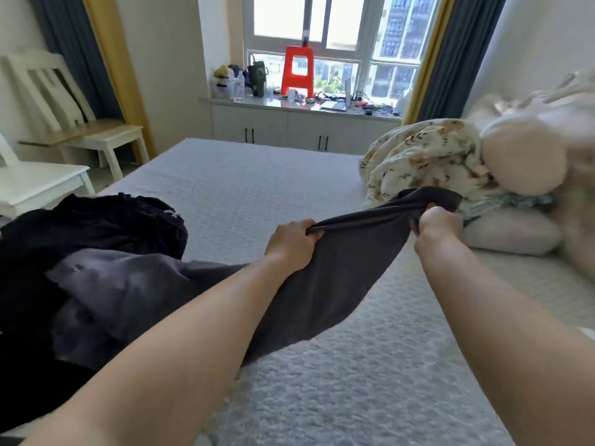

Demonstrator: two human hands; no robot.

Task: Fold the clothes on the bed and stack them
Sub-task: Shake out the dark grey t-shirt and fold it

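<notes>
**Both hands stretch a dark grey garment above the bed**

The left hand point(291, 241) and the right hand point(436, 225) each grip a bunched edge of the dark grey garment point(341, 272), fingers curled tight round the cloth. The stretch between them is taut; the rest hangs down to the bed point(244, 188) and trails left under the left forearm. Left of the garment, a heap of black clothes point(96, 226) lies on the bed. Beyond the right hand lie a floral quilt point(421, 162) and a pillow point(512, 231). Past the far edge of the bed, a red stool point(297, 70) stands on the window ledge.
</notes>
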